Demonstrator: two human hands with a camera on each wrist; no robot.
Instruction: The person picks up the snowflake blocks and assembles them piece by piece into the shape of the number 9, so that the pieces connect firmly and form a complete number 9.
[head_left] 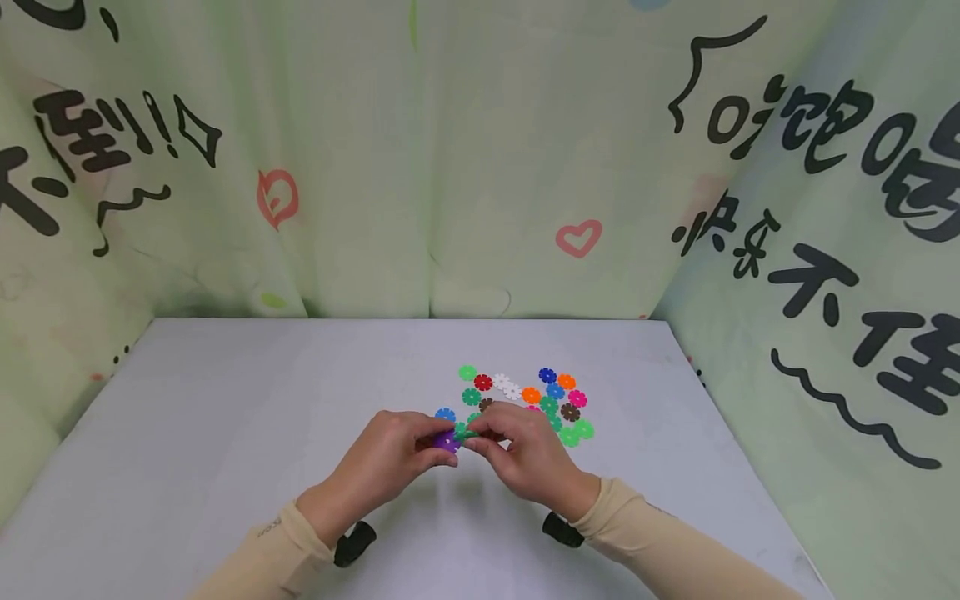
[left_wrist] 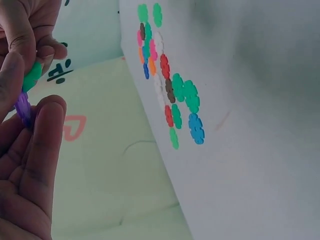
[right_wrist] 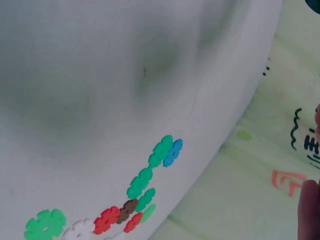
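- Left hand [head_left: 386, 454], just below centre of the frame: fingers and thumb are closing in a pinch on a purple disc [head_left: 446, 442], little gap between tips.
- Right hand [head_left: 532, 450], right of it: thumb and fingertips are pinching a green piece [head_left: 462, 432], also nearly together.
- Both pieces are sitting between the hands, raised off the white table [head_left: 262, 417]; left wrist view is showing green above purple at the left edge, close against each other.
- Right wrist view is catching only a finger at the far right edge; no help on that grip.
- Step in hand, my reading: the person is fitting green into purple, slot to slot. Whether the notches are engaging, cannot tell; fingers are covering the join.
- Next move is probably calling for lining up the slots and a firm push, left hand steadying purple; a skewed angle could be making it slip.
- Loose coloured discs [head_left: 483, 382] are lying beyond the hands, centre to right of the frame; a blue disc [head_left: 445, 413] is resting just above the purple one.
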